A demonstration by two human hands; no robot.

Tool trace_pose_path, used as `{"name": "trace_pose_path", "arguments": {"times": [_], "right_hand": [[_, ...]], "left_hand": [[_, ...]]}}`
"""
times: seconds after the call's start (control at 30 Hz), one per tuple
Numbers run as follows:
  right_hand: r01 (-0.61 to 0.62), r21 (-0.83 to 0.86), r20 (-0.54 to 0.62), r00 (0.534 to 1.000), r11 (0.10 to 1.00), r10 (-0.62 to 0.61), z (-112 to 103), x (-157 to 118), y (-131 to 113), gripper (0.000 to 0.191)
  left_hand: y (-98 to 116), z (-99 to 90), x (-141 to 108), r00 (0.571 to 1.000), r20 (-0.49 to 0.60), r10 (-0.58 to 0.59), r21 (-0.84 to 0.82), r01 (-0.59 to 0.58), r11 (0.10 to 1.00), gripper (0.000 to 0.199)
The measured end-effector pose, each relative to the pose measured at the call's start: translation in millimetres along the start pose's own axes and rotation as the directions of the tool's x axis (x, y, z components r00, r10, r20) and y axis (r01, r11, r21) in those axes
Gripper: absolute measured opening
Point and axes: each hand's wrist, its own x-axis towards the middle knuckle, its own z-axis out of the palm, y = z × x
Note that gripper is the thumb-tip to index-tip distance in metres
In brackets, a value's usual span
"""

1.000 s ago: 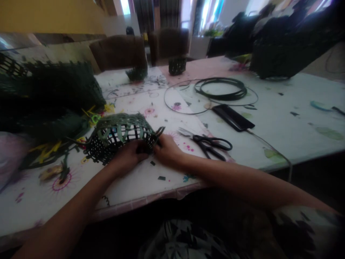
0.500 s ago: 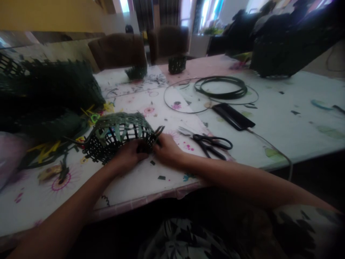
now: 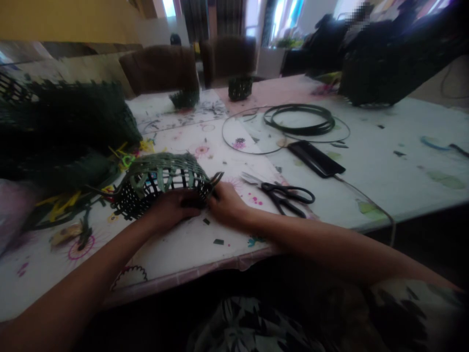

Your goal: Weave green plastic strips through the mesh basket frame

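Note:
A dark green woven plastic-strip basket (image 3: 161,182) lies on its side on the flowered tablecloth, its loose strip ends sticking out at the right. My left hand (image 3: 172,205) grips its lower edge. My right hand (image 3: 227,205) holds the right end, fingers pinching the strips there. The hands sit close together, and my fingertips are partly hidden behind the weave. Black-handled scissors (image 3: 286,195) lie open just right of my right hand.
Large dark woven pieces (image 3: 62,117) and yellow strips (image 3: 60,199) pile up at the left. Farther off are two small woven baskets (image 3: 240,88), a coil of green strip (image 3: 300,120), a wire hoop (image 3: 249,131), and a black flat object (image 3: 315,159). The table's front edge (image 3: 190,277) runs below my arms.
The basket has shifted slightly left, and my left hand has slid a little left along its edge. The camera view has tilted slightly. My right hand stays nearly still.

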Motion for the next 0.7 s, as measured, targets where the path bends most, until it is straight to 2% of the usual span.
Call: {"name": "trace_pose_path", "arguments": {"times": [0.17, 0.33, 0.47, 0.7], "right_hand": [[0.015, 0.027, -0.002, 1.0, 1.0, -0.015, 0, 1, 1, 0.023], [0.004, 0.01, 0.013, 1.0, 1.0, -0.004, 0, 1, 1, 0.022], [0.018, 0.023, 0.028, 0.999, 1.0, -0.018, -1, 1, 0, 0.023], [0.008, -0.003, 0.047, 0.999, 1.0, -0.007, -2, 1, -1, 0.023]], "left_hand": [[10, -6.9, 1, 0.999, 0.034, 0.028, 0.242, -0.036, 0.97, 0.038], [13, -9.9, 0, 0.996, 0.076, 0.039, 0.341, -0.063, 0.938, 0.041], [14, -7.8, -3, 0.998, 0.056, 0.03, 0.335, -0.047, 0.941, 0.038], [12, -1.3, -6, 0.999, -0.001, -0.039, 0.206, 0.038, 0.978, 0.033]]}}
